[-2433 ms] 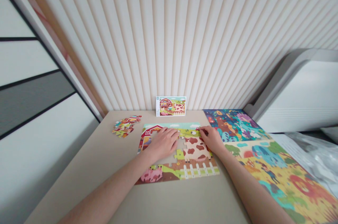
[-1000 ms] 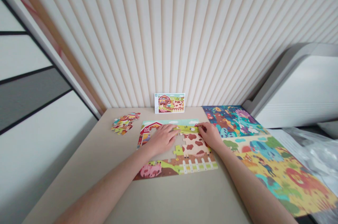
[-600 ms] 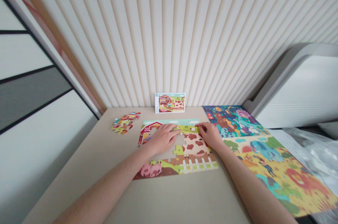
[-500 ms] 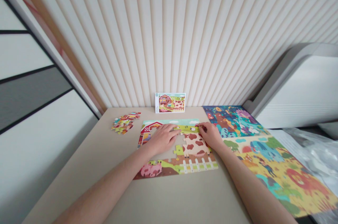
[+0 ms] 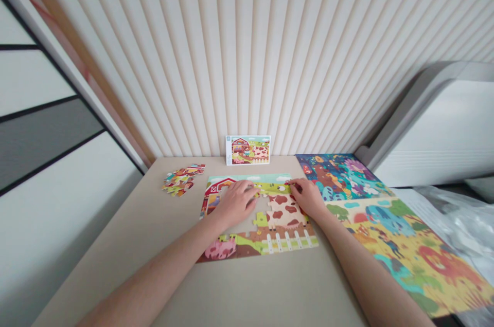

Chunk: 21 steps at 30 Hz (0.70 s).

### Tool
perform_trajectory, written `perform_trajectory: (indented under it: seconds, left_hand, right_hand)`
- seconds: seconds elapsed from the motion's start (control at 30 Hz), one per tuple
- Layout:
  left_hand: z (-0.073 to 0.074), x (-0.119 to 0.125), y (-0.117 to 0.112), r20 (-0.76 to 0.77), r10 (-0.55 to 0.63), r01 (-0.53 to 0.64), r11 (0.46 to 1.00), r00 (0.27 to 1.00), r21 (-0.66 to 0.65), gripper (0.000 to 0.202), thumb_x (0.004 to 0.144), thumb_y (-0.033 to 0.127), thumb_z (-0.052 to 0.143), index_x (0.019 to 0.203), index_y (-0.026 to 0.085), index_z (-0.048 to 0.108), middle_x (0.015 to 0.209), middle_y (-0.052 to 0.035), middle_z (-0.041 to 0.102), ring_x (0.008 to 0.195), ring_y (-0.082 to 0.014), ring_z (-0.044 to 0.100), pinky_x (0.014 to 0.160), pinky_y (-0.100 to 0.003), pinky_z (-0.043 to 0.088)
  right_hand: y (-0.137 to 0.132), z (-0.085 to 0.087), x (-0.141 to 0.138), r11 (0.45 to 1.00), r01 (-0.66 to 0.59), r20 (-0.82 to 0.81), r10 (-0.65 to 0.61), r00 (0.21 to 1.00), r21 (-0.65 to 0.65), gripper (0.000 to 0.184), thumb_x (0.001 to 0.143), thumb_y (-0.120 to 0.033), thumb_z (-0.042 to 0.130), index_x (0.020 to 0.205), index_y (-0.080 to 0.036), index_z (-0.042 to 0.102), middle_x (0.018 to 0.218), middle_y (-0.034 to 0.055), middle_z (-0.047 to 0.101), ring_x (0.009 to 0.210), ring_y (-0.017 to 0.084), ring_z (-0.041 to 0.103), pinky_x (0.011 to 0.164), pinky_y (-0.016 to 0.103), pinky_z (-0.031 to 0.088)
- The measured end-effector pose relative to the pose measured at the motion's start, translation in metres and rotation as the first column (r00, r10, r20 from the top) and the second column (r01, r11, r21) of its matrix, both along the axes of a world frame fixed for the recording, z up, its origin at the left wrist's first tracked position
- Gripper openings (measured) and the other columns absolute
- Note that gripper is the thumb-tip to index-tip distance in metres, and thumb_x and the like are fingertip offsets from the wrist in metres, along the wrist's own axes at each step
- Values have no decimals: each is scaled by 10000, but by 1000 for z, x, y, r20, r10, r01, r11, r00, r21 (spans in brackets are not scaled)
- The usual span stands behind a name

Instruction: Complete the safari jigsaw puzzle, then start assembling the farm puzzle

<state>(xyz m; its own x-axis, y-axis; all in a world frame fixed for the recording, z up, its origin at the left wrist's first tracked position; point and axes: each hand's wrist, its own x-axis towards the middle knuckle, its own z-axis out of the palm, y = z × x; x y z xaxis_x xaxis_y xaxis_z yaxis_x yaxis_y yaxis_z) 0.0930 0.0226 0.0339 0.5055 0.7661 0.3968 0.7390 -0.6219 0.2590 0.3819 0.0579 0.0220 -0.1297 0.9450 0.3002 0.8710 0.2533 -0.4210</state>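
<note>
A partly assembled farm jigsaw puzzle (image 5: 285, 211) lies on the table, showing a red barn, a spotted cow, a pink pig and a white fence. Through a gap at its middle the table shows. My left hand (image 5: 236, 204) rests palm down over the upper middle, fingers extended onto the green strip and thumb apart; it covers part of the barn. At the upper right edge, my right hand (image 5: 307, 197) has thumb and fingertips closed on the puzzle's border. Left of the puzzle sits a heap of loose puzzle pieces (image 5: 180, 180).
A small picture card (image 5: 248, 150) of the farm scene stands against the pleated wall (image 5: 247, 59). Two finished puzzles, a dark forest (image 5: 343, 178) and a yellow savanna (image 5: 405, 250), lie at the right. Clear plastic wrapping (image 5: 459, 219) is beyond them.
My left hand has drawn back slightly to the left, its fingertips shifting along the green strip. My right hand stays at the upper right edge.
</note>
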Motion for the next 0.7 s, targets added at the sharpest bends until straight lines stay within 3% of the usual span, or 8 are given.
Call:
perform_trajectory:
  seconds: [0.17,0.47,0.7]
  left_hand:
    - [-1,1,4,-52,-50,50,999,997,-12,334,1008,271,464,1292,327,631,1329,-65,562,1242,-263,498,1061,-471,409]
    - [0,1,7,-63,-18,17,999,998,-30,400,983,166,446,1276,346,648,1282,-71,560,1200,-266,524,1043,-470,419]
    - [12,8,-3,-126,-14,17,999,992,28,339,926,193,502,1205,275,677,1307,-105,534,1191,-309,511,1040,-516,410]
  right_hand:
    - [-1,0,0,1000,6,9,-6,1000,3,235,912,-242,529,1002,-227,746,969,48,736,881,195,666,812,284,463]
    - [1,-2,0,1000,7,10,-7,1000,1,241,906,-229,525,1002,-229,747,966,52,736,890,198,664,832,289,466]
    - [1,-2,1,1000,-1,13,1,1000,8,239,907,-233,528,1008,-231,745,961,51,737,878,192,667,830,283,462]
